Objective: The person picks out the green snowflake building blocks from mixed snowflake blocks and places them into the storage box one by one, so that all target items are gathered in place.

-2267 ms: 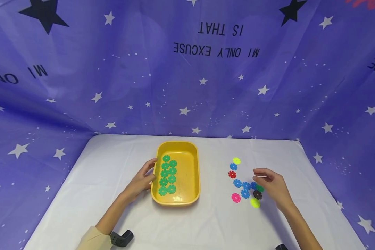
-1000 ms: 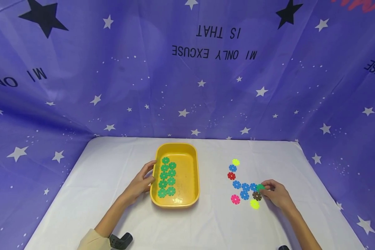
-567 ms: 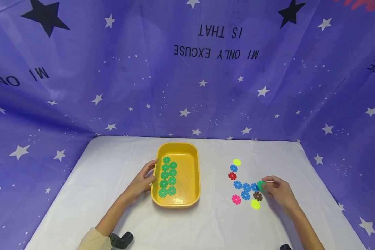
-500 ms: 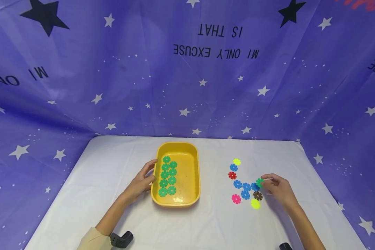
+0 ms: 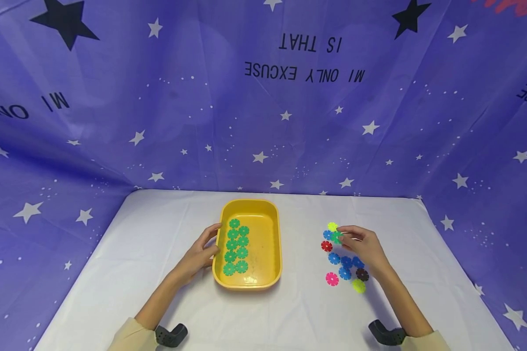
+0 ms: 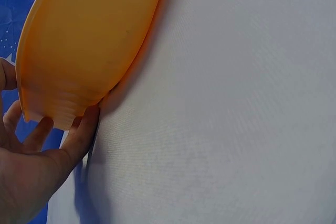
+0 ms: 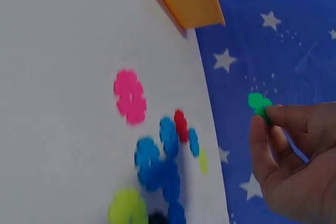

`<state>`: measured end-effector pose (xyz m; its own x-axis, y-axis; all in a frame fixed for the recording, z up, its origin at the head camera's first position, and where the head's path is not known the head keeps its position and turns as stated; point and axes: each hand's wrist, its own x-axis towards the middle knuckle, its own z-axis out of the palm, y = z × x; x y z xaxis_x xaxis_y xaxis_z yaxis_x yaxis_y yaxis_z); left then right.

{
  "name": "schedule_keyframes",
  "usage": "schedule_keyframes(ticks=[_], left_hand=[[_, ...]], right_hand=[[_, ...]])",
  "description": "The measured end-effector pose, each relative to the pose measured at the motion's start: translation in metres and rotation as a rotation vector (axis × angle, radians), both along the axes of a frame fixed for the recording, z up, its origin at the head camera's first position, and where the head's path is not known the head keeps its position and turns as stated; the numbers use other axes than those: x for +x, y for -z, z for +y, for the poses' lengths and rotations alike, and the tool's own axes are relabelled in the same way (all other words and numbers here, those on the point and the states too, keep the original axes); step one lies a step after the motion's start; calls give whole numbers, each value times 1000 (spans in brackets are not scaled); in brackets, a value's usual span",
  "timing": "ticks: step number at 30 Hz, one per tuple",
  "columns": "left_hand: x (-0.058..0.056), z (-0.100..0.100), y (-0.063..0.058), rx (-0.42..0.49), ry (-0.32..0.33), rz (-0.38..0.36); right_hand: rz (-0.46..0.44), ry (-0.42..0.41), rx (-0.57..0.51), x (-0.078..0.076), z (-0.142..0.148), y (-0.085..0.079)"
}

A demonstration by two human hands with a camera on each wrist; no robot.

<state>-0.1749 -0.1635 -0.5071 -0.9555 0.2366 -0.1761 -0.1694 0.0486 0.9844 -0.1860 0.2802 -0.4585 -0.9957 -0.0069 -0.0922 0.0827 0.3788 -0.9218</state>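
Note:
My left hand [image 5: 197, 255] rests against the left side of a yellow plastic tray [image 5: 270, 243], with fingers and thumb spread along its outer wall in the left wrist view. Several green notched discs [image 5: 231, 244], like snowflake building pieces, lie in two rows inside. Between thumb and fingertips, my right hand [image 5: 365, 247] pinches another green notched disc [image 7: 260, 106] by its edge, raised above the loose pieces. In the head view that disc overlaps a blue disc [image 5: 327, 234], just below a yellow one [image 5: 332, 226].
Blue discs [image 5: 345, 273], a red disc [image 5: 327, 246], a pink disc [image 5: 332, 279], a brown disc [image 5: 362, 274] and another yellow disc [image 5: 358, 286] lie on the white tablecloth [image 5: 298, 312]. A starry purple curtain [image 5: 263, 122] surrounds the table.
My right hand came down to the green disc beside the brown one, pinched it and lifted it, then carried it left and farther back. The left hand stayed at the tray.

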Motion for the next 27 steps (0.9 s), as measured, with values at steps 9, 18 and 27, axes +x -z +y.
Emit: schedule_keyframes(ticks=[9,18,27], left_hand=[[0,0,-1,6,5,-2],[2,1,-3,7,1,-7],[1,1,-3,3,-5,-6]], right_hand=[[-4,-113,-91,-27,-62,-4],[-7,-195,-208,-48,-122,-5],[-2,-251,-152,-64,-166,-10]])
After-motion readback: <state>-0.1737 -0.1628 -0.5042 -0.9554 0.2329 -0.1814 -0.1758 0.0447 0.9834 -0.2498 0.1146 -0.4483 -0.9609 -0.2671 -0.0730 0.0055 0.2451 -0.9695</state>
